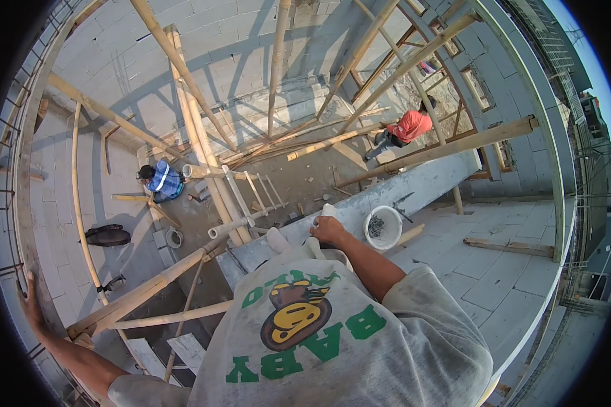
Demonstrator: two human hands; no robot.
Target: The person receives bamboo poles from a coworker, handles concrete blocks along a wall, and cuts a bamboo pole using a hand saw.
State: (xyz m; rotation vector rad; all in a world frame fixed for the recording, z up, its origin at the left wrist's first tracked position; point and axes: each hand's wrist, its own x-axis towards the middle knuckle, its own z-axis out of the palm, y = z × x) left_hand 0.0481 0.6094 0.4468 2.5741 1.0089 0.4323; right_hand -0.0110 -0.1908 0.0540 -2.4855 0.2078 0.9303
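At the far left, my left hand (30,302) rests against a long wooden board (28,224) on top of the wall, its visible fingers stretched along it. My right hand (327,230) is curled closed in front of my body, above the grey plank (414,186). Whatever its fingers may hold is hidden. Two pale foot coverings, one (277,239) left of that hand and one (328,210) just beyond it, show on the plank. To the right stands a white bucket (383,228) with small dark pieces inside; a dark, thin tool (402,207) lies beside it.
Far below, a person in blue (165,180) crouches at left and a person in red (411,127) bends at right. Bamboo poles (278,68) and wooden beams (455,146) cross the space. A ladder (254,193) leans below. Grey block walls (468,251) surround it.
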